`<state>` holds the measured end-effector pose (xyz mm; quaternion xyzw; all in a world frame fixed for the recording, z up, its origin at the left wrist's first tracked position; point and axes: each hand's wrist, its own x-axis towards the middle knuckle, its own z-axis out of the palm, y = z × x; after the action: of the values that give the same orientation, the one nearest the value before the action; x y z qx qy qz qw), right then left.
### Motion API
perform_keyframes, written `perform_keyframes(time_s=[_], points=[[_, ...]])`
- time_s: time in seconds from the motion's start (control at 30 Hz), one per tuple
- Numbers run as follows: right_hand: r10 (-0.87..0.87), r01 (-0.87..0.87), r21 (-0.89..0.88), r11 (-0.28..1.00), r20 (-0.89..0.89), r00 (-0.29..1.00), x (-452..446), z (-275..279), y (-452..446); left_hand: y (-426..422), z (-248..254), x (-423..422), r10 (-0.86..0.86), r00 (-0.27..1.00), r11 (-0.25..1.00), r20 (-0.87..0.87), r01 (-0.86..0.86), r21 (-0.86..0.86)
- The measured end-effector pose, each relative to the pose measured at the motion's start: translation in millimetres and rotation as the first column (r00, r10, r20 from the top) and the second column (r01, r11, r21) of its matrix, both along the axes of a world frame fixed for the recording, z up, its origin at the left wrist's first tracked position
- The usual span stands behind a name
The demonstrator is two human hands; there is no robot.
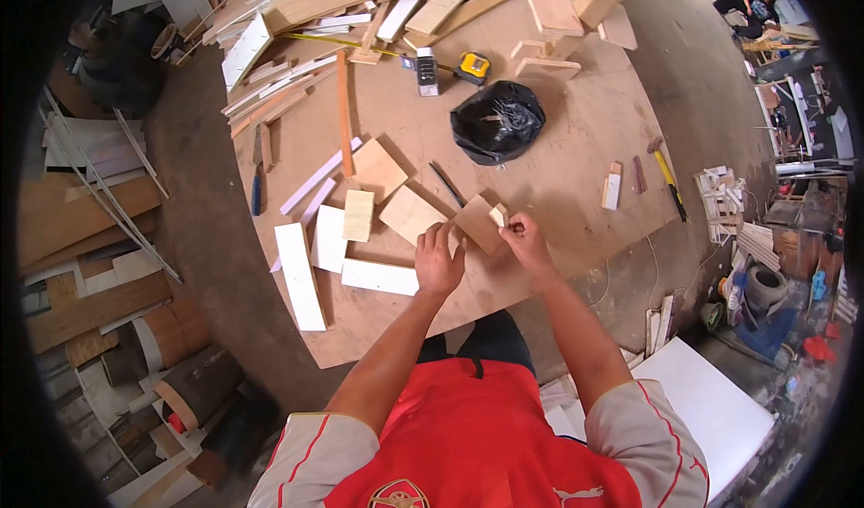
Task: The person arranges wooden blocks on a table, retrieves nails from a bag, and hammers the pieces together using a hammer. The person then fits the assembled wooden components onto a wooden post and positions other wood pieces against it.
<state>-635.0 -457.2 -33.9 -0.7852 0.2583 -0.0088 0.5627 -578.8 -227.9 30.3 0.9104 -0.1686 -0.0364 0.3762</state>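
A flat rectangular piece of wood [478, 226] lies on the worktable in front of me. My left hand [438, 261] is at its left edge, thumb and fingers curled against it. Between the fingertips of my right hand [527, 240] is a small pale wood block [499, 214], standing at the right edge of the flat piece. A dark, slim pencil-like tool [446, 184] lies just beyond. Left of my left hand are a light wooden board [410, 213] and a white-faced board [380, 277]. The undersides of my fingers are hidden.
A black plastic bag [498, 123] sits mid-table, near a yellow tape measure [472, 67] and a black-and-white container [427, 71]. A hammer [667, 179] lies at the right edge. Wood strips [288, 89] pile up at far left; a wooden assembly [553, 44] stands behind.
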Motion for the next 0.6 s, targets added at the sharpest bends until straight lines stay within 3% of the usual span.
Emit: perform_keyframes(time_s=[0.07, 0.17, 0.27, 0.4, 0.43, 0.53, 0.57, 0.6], points=[[0.012, -0.012, -0.04, 0.999, -0.015, 1.0, -12, 28, -18, -19, -11, -5, -0.056, 0.998, 0.998, 0.012, 0.055, 0.018], [0.191, -0.092, -0.486, 0.869, 0.16, 0.968, -24, 34, -46, -45, -24, -17, -0.085, 0.996, 0.985, 0.001, 0.084, 0.152], [0.013, -0.001, -0.176, 0.984, 0.068, 0.998, -36, 45, -59, -77, 0, -32, 0.007, 0.99, 0.958, -0.143, 0.035, 0.285], [-0.068, 0.071, -0.113, 0.991, 0.025, 0.997, -63, 41, -78, -111, -17, -45, 0.103, 0.992, 0.89, -0.072, -0.059, 0.451], [-0.071, 0.072, -0.09, 0.993, 0.018, 0.997, -70, 41, -82, -116, -16, -41, 0.134, 0.983, 0.9, -0.127, -0.067, 0.431], [-0.066, 0.067, -0.047, 0.997, 0.029, 0.997, -90, 31, -98, -102, -34, -39, 0.07, 0.998, 0.987, -0.005, -0.068, 0.145], [-0.064, 0.065, -0.035, 0.997, 0.041, 0.997, -95, 25, -103, -95, -32, -43, 0.056, 0.998, 0.996, -0.032, -0.058, -0.07], [-0.06, 0.059, 0.016, 0.998, 0.044, 0.997, -97, 25, -107, -87, -37, -46, -0.021, 0.973, 0.947, -0.232, -0.054, -0.316]])
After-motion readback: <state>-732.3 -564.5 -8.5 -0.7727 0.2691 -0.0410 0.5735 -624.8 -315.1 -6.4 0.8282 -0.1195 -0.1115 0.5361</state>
